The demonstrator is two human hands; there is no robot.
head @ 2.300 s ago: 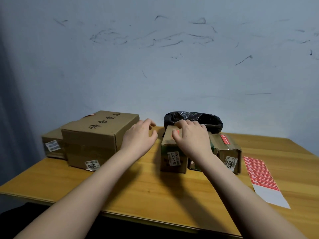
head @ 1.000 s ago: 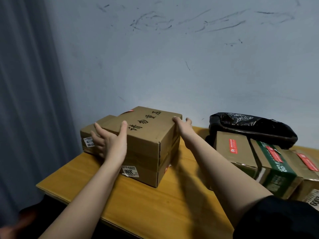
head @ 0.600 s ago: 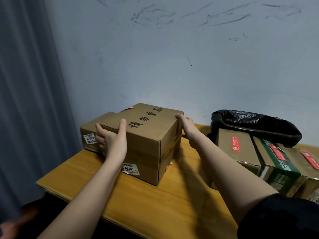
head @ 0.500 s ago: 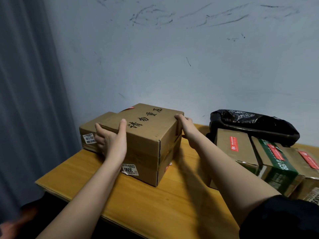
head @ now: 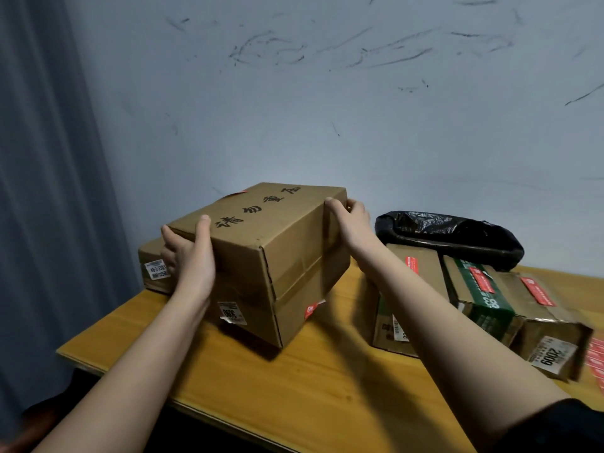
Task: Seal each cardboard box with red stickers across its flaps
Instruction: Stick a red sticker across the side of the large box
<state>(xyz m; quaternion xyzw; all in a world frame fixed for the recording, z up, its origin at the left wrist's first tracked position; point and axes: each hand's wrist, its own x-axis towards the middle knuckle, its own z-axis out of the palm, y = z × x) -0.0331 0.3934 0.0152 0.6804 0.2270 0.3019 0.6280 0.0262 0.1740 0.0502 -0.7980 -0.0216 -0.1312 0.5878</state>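
A large brown cardboard box [head: 294, 250] with black handwriting on top sits tilted at the table's left. My left hand [head: 188, 259] grips its left side, thumb over the top edge. My right hand [head: 348, 220] grips its far right corner. A red sticker [head: 310, 310] shows low on its right face and another [head: 237, 193] at its top rear edge. Right of it lie three smaller boxes: a plain one [head: 425, 276], a green one [head: 480, 295] and a brown one [head: 539, 322], each with a red sticker on top.
A flat cardboard box [head: 150, 259] lies behind the large one at the left. A black plastic bag [head: 451, 233] sits against the wall. A red sticker sheet [head: 596, 361] peeks in at the right edge. The wooden table [head: 310, 387] ends near a grey curtain [head: 49, 191].
Both hands left the small box, took hold of the large box, and have now pulled it forward and tipped it. The view turned left.
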